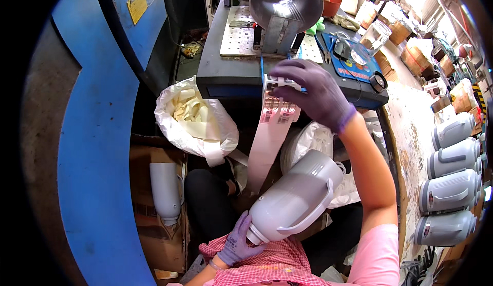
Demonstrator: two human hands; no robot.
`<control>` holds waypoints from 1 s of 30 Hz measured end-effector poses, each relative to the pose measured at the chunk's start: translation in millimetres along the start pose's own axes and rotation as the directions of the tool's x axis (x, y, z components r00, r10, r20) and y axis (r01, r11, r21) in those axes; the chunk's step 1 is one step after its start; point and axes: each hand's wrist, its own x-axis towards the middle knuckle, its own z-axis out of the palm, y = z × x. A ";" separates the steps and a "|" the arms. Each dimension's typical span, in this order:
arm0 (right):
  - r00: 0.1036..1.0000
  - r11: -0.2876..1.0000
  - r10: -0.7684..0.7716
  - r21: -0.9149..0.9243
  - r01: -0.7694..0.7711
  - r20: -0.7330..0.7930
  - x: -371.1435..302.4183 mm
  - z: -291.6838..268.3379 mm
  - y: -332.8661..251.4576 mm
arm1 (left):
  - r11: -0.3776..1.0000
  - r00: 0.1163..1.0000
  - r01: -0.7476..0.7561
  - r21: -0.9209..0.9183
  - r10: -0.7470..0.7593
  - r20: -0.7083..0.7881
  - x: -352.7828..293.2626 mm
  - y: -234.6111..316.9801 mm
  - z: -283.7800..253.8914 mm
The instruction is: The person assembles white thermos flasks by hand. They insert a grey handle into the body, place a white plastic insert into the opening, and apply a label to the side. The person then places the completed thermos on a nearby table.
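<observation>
A light grey thermos jug body point(295, 193) with a side handle lies tilted across my lap, its narrow neck toward me. My left hand point(239, 244), in a purple glove, is closed round that neck. In front of the bench edge, my purple-gloved right hand point(314, 92) has its fingers curled over the top of a label strip point(264, 150). The strip hangs from a small holder at the bench edge and bears printed labels near its top. My fingertips are partly hidden behind the strip and holder.
A white bag point(169, 101) of scrap backing paper stands left of the strip. Another jug body point(165, 191) sits in a cardboard box. Several grey jugs point(448, 191) line the right-hand table. On the bench point(215, 70) are a metal fixture point(282, 34) and a mouse point(341, 48).
</observation>
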 end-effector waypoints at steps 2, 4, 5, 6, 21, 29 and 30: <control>0.919 0.936 0.286 0.127 -0.328 0.271 16.4 7.6 15.9 | 1.000 1.000 -0.001 -0.027 0.001 0.018 -0.7 -1.6 0.5; 0.839 0.873 0.378 0.152 -0.464 0.392 27.5 6.8 24.2 | 1.000 1.000 0.006 -0.026 -0.005 0.027 -2.6 -3.9 3.6; 0.789 0.833 0.418 0.158 -0.531 0.450 30.0 7.0 24.0 | 1.000 0.999 0.012 -0.012 -0.012 0.029 -3.0 -4.8 5.8; 0.887 0.933 0.324 0.043 -0.357 0.329 23.7 9.3 19.8 | 1.000 0.999 0.017 0.003 -0.017 0.035 -3.7 -4.8 6.4; 0.086 0.136 0.990 0.934 -0.331 -0.114 -318.3 -24.6 -77.9 | 0.999 0.993 0.040 0.036 -0.044 0.110 -10.5 -7.6 42.8; 0.070 -0.082 0.992 0.957 -0.277 0.105 -339.5 44.6 -43.9 | 0.986 0.977 0.166 -0.014 -0.163 0.140 -8.9 -5.2 51.6; 0.059 -0.089 0.992 0.958 -0.273 0.109 -339.5 48.6 -39.2 | 0.987 0.977 0.158 -0.016 -0.154 0.146 -7.9 -5.4 52.4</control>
